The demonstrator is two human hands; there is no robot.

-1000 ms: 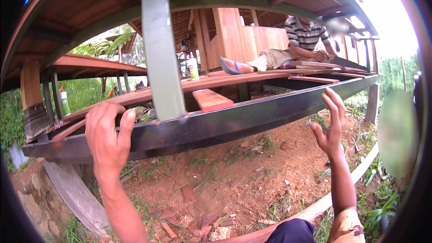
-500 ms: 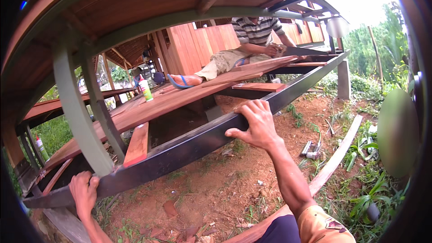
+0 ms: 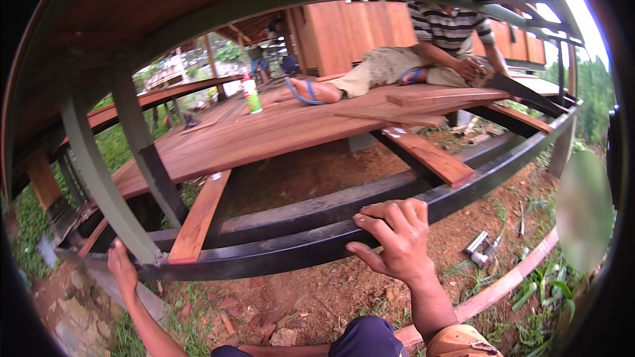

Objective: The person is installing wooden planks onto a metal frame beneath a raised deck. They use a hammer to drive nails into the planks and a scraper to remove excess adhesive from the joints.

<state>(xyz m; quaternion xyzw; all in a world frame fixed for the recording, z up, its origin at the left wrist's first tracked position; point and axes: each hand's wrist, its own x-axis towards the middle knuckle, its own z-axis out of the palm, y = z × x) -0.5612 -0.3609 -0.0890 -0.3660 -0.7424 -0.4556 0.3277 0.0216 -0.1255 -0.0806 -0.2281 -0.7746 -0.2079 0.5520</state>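
A long black beam [image 3: 264, 264] runs along the near edge of the raised floor frame. My left hand [image 3: 123, 270] holds its left end beside a green post [image 3: 99, 172], its fingers partly hidden. Further right, my right hand [image 3: 400, 238] grips the same beam, fingers bent over the top and thumb in front. Between my hands, a short reddish board [image 3: 198, 221] lies across the frame. Another short board [image 3: 430, 157] reaches the beam beyond my right hand.
Wide floor planks [image 3: 264, 142] lie behind the beam. On them, a person [image 3: 450, 33] sits with hands at a dark handsaw blade [image 3: 526, 94], near a white-green bottle [image 3: 251, 96]. A grey metal tool [image 3: 484, 249] and a long curved plank [image 3: 476, 304] lie on the ground.
My view has turned to the right and shifted, bringing more of the floor frame into sight. Both hands stay at the beam. The seated person keeps about the same pose.
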